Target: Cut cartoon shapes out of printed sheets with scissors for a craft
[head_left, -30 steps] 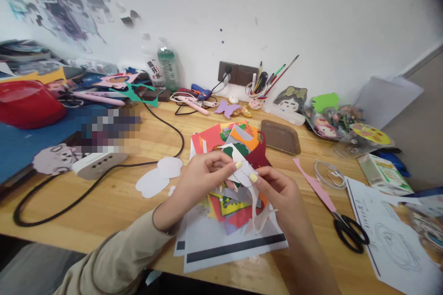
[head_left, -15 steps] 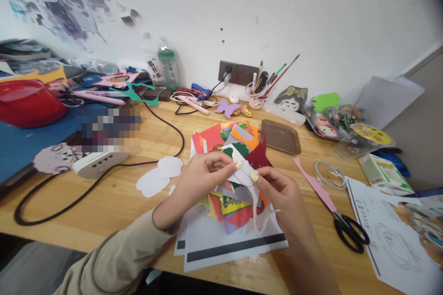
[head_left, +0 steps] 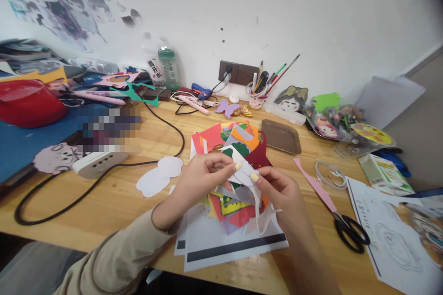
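A piece of white paper (head_left: pixel 243 173) with a curved dark line is pinched between my two hands above the middle of the desk. My left hand (head_left: pixel 211 176) grips its left side with thumb and fingers. On the right side, my right hand (head_left: pixel 277 185) holds it the same way, and a thin curling strip hangs below. Under the paper lies a pile of coloured paper scraps (head_left: pixel 207 135), red, orange, yellow and green, partly hidden by my hands. These scraps rest on white sheets (head_left: pixel 238 254) with a black band.
White paper ovals (head_left: pixel 154 183) lie left, near a power strip (head_left: pixel 98 164) and its black cable. To the right are black-handled scissors (head_left: pixel 351 233), a pink paper strip (head_left: pixel 313 183), a coiled white cable (head_left: pixel 328 175) and a drawing sheet (head_left: pixel 391 239). Behind stand a brown tray (head_left: pixel 281 136) and pen cup (head_left: pixel 258 100).
Both hands keep their pinch on the white paper and have hardly moved. The hanging strip has shifted slightly to the right.
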`<state>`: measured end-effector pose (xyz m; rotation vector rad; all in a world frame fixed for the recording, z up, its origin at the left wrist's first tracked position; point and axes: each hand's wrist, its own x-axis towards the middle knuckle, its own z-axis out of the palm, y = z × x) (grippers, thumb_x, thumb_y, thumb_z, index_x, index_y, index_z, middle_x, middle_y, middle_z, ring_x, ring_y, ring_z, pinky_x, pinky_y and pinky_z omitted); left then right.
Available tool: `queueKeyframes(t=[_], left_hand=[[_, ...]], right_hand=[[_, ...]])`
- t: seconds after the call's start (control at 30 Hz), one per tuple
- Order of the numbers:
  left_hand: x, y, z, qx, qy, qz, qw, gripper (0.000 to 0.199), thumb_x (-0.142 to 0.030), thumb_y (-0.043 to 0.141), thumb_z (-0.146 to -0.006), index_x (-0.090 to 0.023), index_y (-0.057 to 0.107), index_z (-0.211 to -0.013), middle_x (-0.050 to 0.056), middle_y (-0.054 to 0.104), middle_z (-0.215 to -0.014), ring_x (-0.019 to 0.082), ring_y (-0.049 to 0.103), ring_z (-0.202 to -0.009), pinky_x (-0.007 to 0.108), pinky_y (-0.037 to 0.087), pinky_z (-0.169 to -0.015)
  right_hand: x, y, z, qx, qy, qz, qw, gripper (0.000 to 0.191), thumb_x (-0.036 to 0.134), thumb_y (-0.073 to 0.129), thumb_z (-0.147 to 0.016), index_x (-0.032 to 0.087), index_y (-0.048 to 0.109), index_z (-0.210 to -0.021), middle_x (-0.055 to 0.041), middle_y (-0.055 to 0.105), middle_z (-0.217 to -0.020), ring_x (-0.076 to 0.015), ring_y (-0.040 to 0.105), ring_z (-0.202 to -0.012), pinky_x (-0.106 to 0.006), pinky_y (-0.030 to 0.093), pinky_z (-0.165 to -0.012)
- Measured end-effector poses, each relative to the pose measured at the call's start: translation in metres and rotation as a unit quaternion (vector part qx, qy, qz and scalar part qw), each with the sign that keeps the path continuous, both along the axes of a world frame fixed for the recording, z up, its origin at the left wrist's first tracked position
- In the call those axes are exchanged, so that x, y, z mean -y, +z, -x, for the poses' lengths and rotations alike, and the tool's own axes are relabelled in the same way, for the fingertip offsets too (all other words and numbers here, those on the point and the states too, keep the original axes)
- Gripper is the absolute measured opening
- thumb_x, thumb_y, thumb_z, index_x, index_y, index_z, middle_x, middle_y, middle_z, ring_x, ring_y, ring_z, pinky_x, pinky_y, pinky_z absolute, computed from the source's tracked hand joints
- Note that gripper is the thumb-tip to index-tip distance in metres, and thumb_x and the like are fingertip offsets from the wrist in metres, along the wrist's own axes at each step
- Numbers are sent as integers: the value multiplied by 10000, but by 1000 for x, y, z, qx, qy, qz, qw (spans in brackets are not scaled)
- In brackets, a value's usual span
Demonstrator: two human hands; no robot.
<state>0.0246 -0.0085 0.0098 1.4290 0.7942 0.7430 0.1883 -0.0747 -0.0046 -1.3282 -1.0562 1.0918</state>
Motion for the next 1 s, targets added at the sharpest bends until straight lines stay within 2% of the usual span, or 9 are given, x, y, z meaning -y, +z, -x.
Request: queueKeyframes(t=[0.27, 0.7, 1.0], left_hand=[[0, 1, 0, 0, -3, -1, 1000, 135, -271, 587, -755, -157, 570, -685, -53, 559, -619, 67, 583, -479, 140, 400, -448], [-1, 3, 0, -10, 2, -5, 1000, 128, -268, 581, -762, -151, 590, -711, -50, 549, -536, 66, 548, -449, 142, 363, -416], [1, 0, 1, -11, 6, -8, 1000, 129, -280, 585, -759, -158, 586, -718, -53, 536, -555, 65, 545, -455, 145, 376, -430]], right_hand=[[0, -2, 0, 3, -1, -1, 1000, 136, 336, 645, -704, 202, 622, -722, 9, 570, -684, -123, 488, -642, -236, 371, -587], [0, 0, 1, 11, -6, -6, 1000, 150, 341, 648, -700, 197, 620, -732, -3, 570, -686, -139, 488, -647, -257, 371, -586], [0, 1, 1, 11, -4, -2, 1000, 144, 342, 649, -699, 204, 619, -726, 2, 569, -692, -133, 484, -648, -252, 373, -592]])
